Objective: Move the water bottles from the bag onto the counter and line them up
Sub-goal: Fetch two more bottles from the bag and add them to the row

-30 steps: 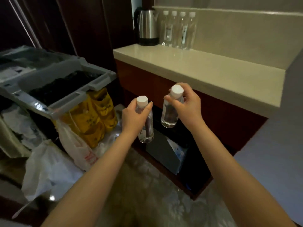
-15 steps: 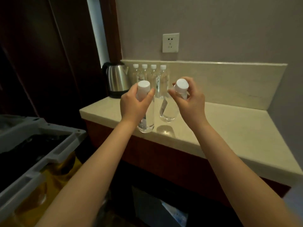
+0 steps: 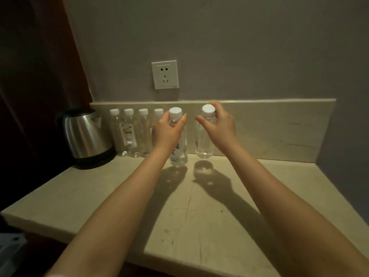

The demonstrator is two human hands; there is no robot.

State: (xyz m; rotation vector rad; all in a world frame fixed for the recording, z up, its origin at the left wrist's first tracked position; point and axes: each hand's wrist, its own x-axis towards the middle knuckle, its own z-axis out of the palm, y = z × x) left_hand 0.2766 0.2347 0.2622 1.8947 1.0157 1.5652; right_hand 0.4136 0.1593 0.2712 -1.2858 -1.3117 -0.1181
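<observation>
In the lower half of the frame the pale tabletop (image 3: 199, 226) is crossed by two forearms and their long shadows. A second ago both bottles were carried low beside the cart with its bags; now they have been brought up over the tabletop, to the middle of the frame, near the back wall. The left hand (image 3: 166, 131) is closed around the neck of the left bottle (image 3: 179, 150), just under its white cap, and the right hand (image 3: 218, 126) is closed the same way on the right bottle (image 3: 203, 142). Separate shadows lie beneath both bases, so the bottles are judged to be held slightly above the surface, not yet set down. Farther back, at centre left, a row of four bottles (image 3: 129, 132) is lined up along the backsplash, with a steel kettle (image 3: 85, 134) at its left end. The transfer is judged nearly done; only placing at the row's right end remains. A wall socket (image 3: 164, 74) is seen above.
</observation>
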